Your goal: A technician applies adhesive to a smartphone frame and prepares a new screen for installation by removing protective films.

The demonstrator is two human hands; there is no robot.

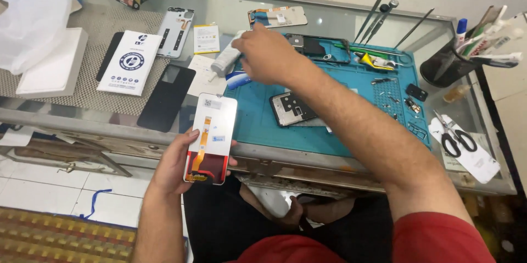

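My left hand (174, 165) holds a phone display panel (211, 137) back side up, white with an orange flex ribbon, just in front of the glass counter's near edge. My right hand (267, 54) reaches across to the far left corner of the blue work mat (351, 136) and closes on a white glue tube (226, 60) lying there. An opened phone frame (292, 108) lies on the mat below my right forearm. A second opened phone body (313, 46) sits at the mat's back edge.
A black back cover (166, 97), a white box (132, 63), a grey back shell (175, 31) and a yellow-edged battery (206, 38) lie left. Tweezers (379, 18), yellow cutters (373, 61), scissors (455, 136) and a black tool cup (442, 65) are right. A plastic bag (33, 10) fills the far left.
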